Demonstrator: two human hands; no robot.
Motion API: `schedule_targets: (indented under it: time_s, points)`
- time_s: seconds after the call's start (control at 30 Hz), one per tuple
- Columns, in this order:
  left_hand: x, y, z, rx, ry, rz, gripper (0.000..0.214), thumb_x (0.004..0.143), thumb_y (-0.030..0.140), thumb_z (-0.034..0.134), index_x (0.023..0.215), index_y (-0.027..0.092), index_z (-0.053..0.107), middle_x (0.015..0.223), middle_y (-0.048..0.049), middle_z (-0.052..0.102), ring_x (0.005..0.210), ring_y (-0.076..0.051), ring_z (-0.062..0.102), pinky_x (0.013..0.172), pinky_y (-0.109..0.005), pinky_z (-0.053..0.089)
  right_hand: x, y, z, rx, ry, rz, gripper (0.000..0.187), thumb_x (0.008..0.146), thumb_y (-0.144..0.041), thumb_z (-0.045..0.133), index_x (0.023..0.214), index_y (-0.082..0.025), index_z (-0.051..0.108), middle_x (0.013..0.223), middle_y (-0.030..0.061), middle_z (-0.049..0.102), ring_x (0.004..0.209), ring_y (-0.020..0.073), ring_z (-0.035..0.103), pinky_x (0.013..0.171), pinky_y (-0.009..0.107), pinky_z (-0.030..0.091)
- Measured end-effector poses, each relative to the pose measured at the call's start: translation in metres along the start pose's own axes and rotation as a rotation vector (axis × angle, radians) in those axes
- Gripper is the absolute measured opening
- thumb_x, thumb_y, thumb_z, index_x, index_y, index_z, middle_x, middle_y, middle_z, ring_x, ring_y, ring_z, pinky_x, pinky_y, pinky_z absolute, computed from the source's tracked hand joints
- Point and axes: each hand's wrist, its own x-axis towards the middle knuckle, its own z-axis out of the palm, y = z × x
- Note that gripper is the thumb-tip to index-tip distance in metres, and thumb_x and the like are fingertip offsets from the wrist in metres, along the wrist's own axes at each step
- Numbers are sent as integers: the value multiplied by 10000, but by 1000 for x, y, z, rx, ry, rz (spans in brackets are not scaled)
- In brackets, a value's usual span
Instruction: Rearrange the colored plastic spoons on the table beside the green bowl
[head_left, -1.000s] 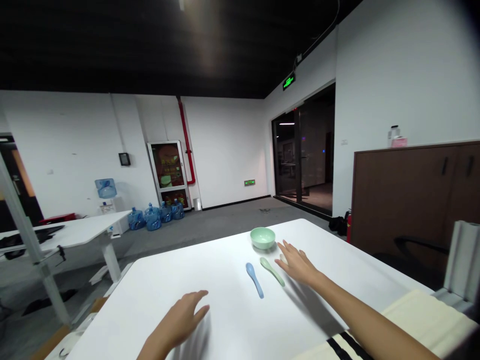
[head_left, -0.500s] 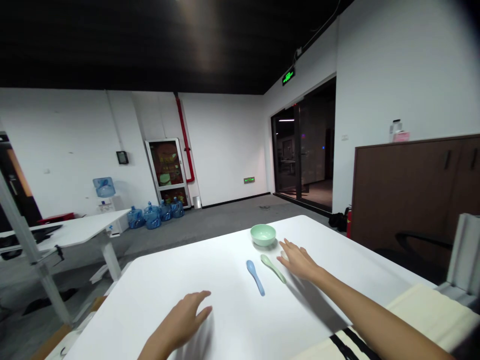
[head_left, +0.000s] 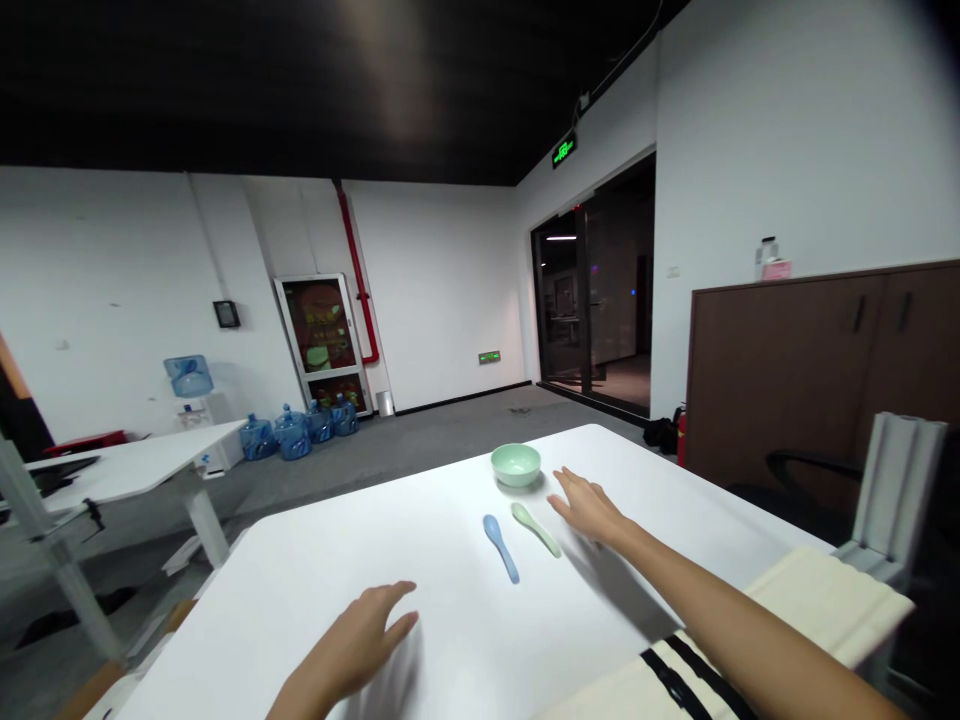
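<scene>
On the white table (head_left: 300,590) lie a blue spoon (head_left: 500,546) and a pale green spoon (head_left: 535,528), side by side. A mint green bowl (head_left: 515,464) stands just beyond them. My right hand (head_left: 589,509) rests flat on the table, right of the green spoon and close to the bowl, fingers stretched out. It covers whatever lies under it. My left hand (head_left: 360,640) lies palm down near the table's front edge, fingers apart, holding nothing.
A cream cloth with black stripes (head_left: 757,650) lies at the table's near right. A dark wooden cabinet (head_left: 810,380) and a black chair (head_left: 810,480) stand to the right. Another white desk (head_left: 127,465) is at left, water bottles (head_left: 292,432) by the far wall.
My hands have barely moved on the table. The view has swung slightly to the right, so everything has shifted a little left.
</scene>
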Motion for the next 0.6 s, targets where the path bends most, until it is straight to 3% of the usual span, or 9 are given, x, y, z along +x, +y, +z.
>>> schedule_targets:
  time_s: [0.27, 0.4, 0.47, 0.6]
  points:
    - [0, -2, 1, -22, 13, 15, 607, 862, 621, 393, 1349, 277, 510, 1367, -42, 566, 1277, -267, 483, 1053, -390, 378, 7, 12, -1, 42, 64, 48, 595, 919, -459, 371, 1408, -126, 429, 1440, 154, 459, 1319, 282, 416, 1063, 383, 308]
    - [2, -3, 2, -31, 20, 7, 611, 863, 618, 392, 1357, 276, 500, 1371, -45, 562, 1278, -274, 481, 1046, -395, 381, 10, 20, -9, 47, 105, 124, 570, 923, -466, 363, 1349, -107, 484, 1312, 169, 572, 1195, 270, 537, 967, 345, 391]
    - [3, -4, 3, -34, 12, 5, 609, 863, 616, 395, 1358, 277, 500, 1373, -47, 559, 1277, -275, 481, 1048, -400, 379, 12, 21, -13, 20, 66, 169, 536, 919, -479, 367, 1265, -115, 554, 1202, 171, 636, 1099, 270, 598, 882, 339, 431]
    - [4, -5, 4, -45, -8, 21, 611, 862, 621, 399, 1360, 283, 499, 1377, -45, 554, 1278, -269, 479, 1058, -397, 371, 20, 21, -11, -93, -154, 234, 503, 832, -539, 493, 1043, -118, 671, 1083, 190, 677, 960, 302, 652, 746, 354, 463]
